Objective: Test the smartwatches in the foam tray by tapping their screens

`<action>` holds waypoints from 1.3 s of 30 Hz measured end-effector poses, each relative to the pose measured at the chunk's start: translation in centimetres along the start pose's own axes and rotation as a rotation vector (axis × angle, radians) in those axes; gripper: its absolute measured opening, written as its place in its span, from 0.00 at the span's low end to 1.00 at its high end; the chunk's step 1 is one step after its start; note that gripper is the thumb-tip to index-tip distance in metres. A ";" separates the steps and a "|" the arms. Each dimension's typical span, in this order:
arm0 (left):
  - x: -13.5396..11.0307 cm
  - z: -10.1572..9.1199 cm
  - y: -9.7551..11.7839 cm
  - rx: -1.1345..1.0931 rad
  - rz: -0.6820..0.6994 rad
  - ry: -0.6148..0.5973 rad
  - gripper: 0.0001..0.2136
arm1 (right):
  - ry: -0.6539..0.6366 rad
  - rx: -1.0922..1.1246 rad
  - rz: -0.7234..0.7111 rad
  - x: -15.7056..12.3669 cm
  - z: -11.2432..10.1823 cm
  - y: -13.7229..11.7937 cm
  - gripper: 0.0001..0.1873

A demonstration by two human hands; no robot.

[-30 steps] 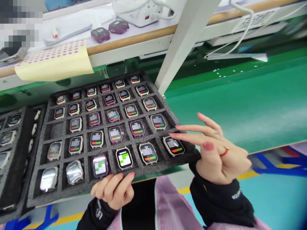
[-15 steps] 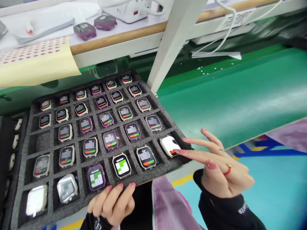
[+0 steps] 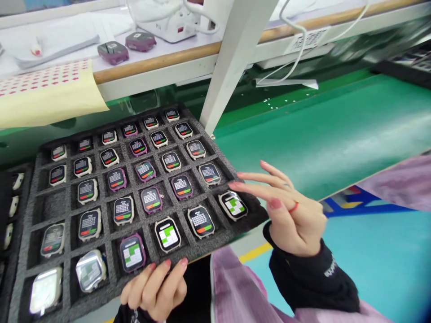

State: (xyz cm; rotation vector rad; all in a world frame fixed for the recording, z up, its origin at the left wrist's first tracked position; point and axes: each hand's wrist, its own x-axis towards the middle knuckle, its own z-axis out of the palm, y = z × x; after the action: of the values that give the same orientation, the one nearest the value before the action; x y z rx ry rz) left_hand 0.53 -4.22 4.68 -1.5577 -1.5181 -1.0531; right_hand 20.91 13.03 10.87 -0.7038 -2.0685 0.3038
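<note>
A dark grey foam tray (image 3: 215, 246) holds several smartwatch bodies in square cells, most with lit screens. My left hand (image 3: 155, 289) grips the tray's near edge, fingers curled over the foam below the purple watch (image 3: 132, 252). My right hand (image 3: 286, 211) hovers at the tray's right corner, fingers stretched out, fingertips just above and right of the corner watch (image 3: 233, 205), which shows a green and white checker screen. It holds nothing. One cell at the left (image 3: 50, 206) is empty.
A green conveyor belt (image 3: 330, 130) runs to the right. A white post (image 3: 232, 63) rises behind the tray. The shelf above carries two purple devices (image 3: 126, 46), a white unit (image 3: 164, 22) with cables and a yellow sticker sheet (image 3: 47, 92). Another tray (image 3: 6, 211) lies at the left.
My right fingers touched the corner watch, then lifted off; its screen went from a text list to white to a green checker pattern. The view shifted slightly; my left hand stayed on the tray edge.
</note>
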 end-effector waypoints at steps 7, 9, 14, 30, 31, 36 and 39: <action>0.3 -0.1 0.5 0.002 -0.061 -0.007 0.11 | -0.112 0.087 -0.040 1.5 1.6 0.2 0.23; 0.3 -0.1 0.5 -0.003 -0.069 0.003 0.11 | -0.150 0.060 -0.032 1.2 1.7 0.4 0.23; 0.0 -0.6 0.0 -0.031 -0.016 -0.025 0.09 | -0.182 0.043 -0.032 1.0 1.4 0.3 0.25; -0.4 -0.2 0.7 -0.091 -0.110 0.041 0.14 | -0.380 0.065 -0.208 3.5 2.1 -3.2 0.25; -0.4 -0.2 0.8 -0.097 -0.113 0.048 0.15 | -0.383 0.064 -0.212 3.5 2.3 -3.3 0.25; -0.2 0.0 0.9 -0.107 -0.141 0.076 0.17 | -0.457 0.011 -0.245 3.5 3.1 -3.3 0.23; -0.3 -0.1 1.0 -0.115 -0.159 0.069 0.17 | -0.456 -0.012 -0.240 3.6 3.0 -3.3 0.22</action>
State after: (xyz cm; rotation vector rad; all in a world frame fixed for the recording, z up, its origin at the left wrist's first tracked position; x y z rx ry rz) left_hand 1.50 -4.47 4.46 -1.4795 -1.5783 -1.2915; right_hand 15.64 12.67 13.17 -0.4085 -2.5613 0.3374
